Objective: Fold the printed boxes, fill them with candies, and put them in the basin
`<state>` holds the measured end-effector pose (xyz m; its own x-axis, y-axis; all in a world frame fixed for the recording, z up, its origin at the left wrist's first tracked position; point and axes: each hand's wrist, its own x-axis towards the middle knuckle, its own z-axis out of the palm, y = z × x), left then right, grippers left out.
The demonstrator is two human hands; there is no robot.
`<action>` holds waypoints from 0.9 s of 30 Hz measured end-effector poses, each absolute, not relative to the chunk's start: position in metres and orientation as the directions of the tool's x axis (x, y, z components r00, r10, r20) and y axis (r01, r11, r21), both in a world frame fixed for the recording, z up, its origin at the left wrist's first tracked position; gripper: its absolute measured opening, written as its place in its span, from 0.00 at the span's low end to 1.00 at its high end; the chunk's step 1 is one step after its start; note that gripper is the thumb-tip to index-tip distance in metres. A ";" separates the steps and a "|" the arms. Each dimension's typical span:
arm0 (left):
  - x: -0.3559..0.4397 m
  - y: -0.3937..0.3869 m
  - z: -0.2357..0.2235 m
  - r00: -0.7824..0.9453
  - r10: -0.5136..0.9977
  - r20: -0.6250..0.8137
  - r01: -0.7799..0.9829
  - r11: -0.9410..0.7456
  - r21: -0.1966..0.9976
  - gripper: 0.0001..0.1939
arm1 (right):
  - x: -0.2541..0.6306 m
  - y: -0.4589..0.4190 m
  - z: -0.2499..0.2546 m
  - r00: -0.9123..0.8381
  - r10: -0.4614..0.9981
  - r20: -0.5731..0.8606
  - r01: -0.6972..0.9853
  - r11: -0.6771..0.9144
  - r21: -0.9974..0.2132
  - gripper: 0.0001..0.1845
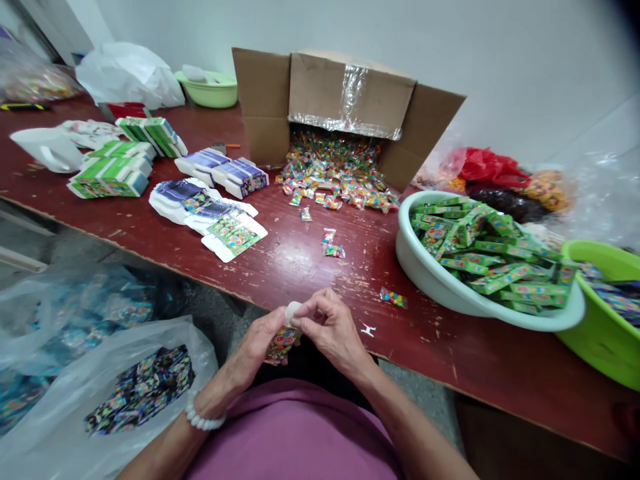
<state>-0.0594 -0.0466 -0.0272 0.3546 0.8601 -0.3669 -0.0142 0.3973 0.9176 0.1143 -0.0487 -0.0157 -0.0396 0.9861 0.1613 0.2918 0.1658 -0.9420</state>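
Note:
My left hand is closed around a small, colourful printed candy box, held just off the table's front edge above my lap. A rounded white piece shows at the left thumb's tip; whether it is a box flap or a thumb cover I cannot tell. Against the top of the box, my right hand has its thumb and forefinger pinched together; what lies between them is hidden. Flattened green and purple cartons lie on the table ahead. One candy sachet rests to the right of my hands.
An open cardboard box spills wrapped candies onto the table. At right stand a pale basin of filled green boxes and a lime basin. Carton stacks and a white mug are left. Plastic bags sit below.

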 end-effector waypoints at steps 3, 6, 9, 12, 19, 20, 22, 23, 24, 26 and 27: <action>-0.057 -0.045 -0.026 0.314 0.852 -0.418 -0.056 0.457 0.888 0.30 | 0.115 -0.051 -0.018 -0.073 0.987 0.143 0.186 0.155 -0.970 0.05; -0.055 -0.044 -0.023 0.304 0.830 -0.468 -0.110 0.518 0.848 0.28 | 0.119 -0.051 -0.021 0.000 0.999 0.037 0.043 0.037 -0.998 0.08; -0.050 -0.047 -0.020 0.323 0.835 -0.445 -0.151 0.510 0.847 0.23 | 0.121 -0.050 -0.027 -0.107 0.981 -0.165 -0.098 -0.176 -0.980 0.22; -0.045 -0.052 -0.021 0.331 0.853 -0.403 -0.175 0.475 0.862 0.20 | 0.119 -0.050 -0.029 -0.218 0.960 -0.174 -0.043 -0.187 -0.981 0.19; -0.043 -0.047 -0.019 0.388 0.729 -0.564 -0.383 0.684 0.621 0.22 | 0.114 -0.054 -0.025 -0.147 0.914 0.377 0.253 0.403 -0.879 0.10; -0.043 -0.046 -0.018 0.395 0.713 -0.579 -0.401 0.701 0.589 0.22 | 0.114 -0.055 -0.024 -0.180 0.891 0.416 0.273 0.451 -0.849 0.10; -0.043 -0.046 -0.017 0.378 0.711 -0.592 -0.405 0.703 0.585 0.21 | 0.115 -0.056 -0.023 -0.213 0.889 0.404 0.294 0.453 -0.842 0.10; -0.042 -0.046 -0.017 0.354 0.725 -0.591 -0.395 0.688 0.609 0.21 | 0.115 -0.056 -0.022 -0.209 0.905 0.371 0.298 0.420 -0.857 0.09; -0.042 -0.047 -0.017 0.329 0.742 -0.585 -0.376 0.670 0.640 0.21 | 0.115 -0.056 -0.021 -0.198 0.923 0.330 0.295 0.377 -0.878 0.08; -0.041 -0.049 -0.019 0.295 0.773 -0.561 -0.331 0.634 0.699 0.23 | 0.115 -0.055 -0.019 -0.179 0.956 0.233 0.262 0.274 -0.925 0.06; -0.041 -0.050 -0.021 0.298 0.782 -0.548 -0.308 0.622 0.720 0.25 | 0.114 -0.055 -0.019 -0.174 0.969 0.174 0.230 0.211 -0.950 0.06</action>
<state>-0.0407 -0.0503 -0.0208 0.2977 0.7817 -0.5480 -0.3076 0.6219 0.7201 0.1143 -0.0546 -0.0187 -0.1743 0.9693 0.1735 0.2303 0.2115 -0.9499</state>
